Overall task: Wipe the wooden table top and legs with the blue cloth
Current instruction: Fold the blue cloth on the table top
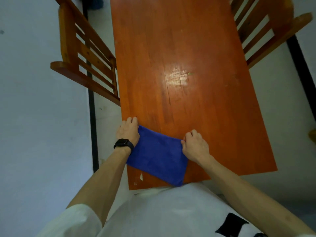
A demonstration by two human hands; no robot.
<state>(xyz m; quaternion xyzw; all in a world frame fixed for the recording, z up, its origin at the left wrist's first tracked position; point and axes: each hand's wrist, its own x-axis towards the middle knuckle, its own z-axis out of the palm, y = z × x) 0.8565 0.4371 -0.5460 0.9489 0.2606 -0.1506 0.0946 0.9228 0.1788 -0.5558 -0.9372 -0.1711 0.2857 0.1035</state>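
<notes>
Both hands, the left hand (128, 132) and the right hand (195, 144), have a curled grip on the far corners of the blue cloth (157, 158), which lies flat on the near end of the bench (179, 57), so the wiping looks barely begun, with the legs not in sight.

Two slatted orange-brown wooden chairs flank the scene: left wooden chair (85, 53) and right wooden chair (266, 29), both angled, backrests toward the centre. Pale grey-white floor (39, 117) with a black strip (93, 117) running along the left side, another black strip (301, 74) on the right. Small yellowish object (313, 134) at right edge, unidentifiable.
</notes>
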